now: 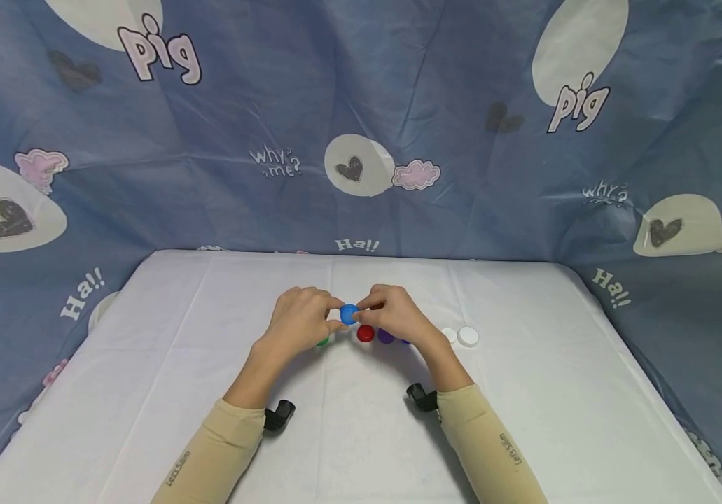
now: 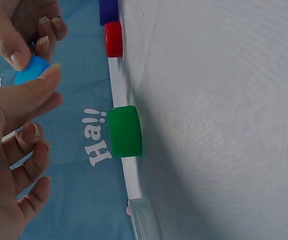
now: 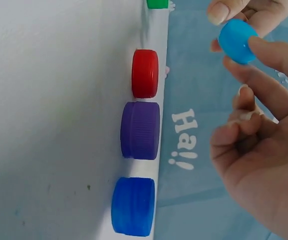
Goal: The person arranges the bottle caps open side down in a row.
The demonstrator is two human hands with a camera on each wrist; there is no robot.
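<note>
Above the white table, a light blue bottle cap (image 1: 349,314) is held between both hands. My left hand (image 1: 300,318) pinches it from the left with thumb and finger, and the other fingers curl loosely in the left wrist view. From the right, my right hand (image 1: 398,318) grips the same cap (image 3: 236,42) between thumb and forefinger. Below the hands stand a green cap (image 2: 125,131), a red cap (image 1: 365,334), a purple cap (image 3: 141,130) and a darker blue cap (image 3: 133,206). The right hand partly hides the purple and darker blue ones in the head view.
Two white caps (image 1: 468,337) lie to the right of the right forearm. A clear ribbed piece (image 2: 144,220) stands beyond the green cap in the left wrist view. A blue printed cloth (image 1: 361,105) hangs behind the white-covered table (image 1: 524,434).
</note>
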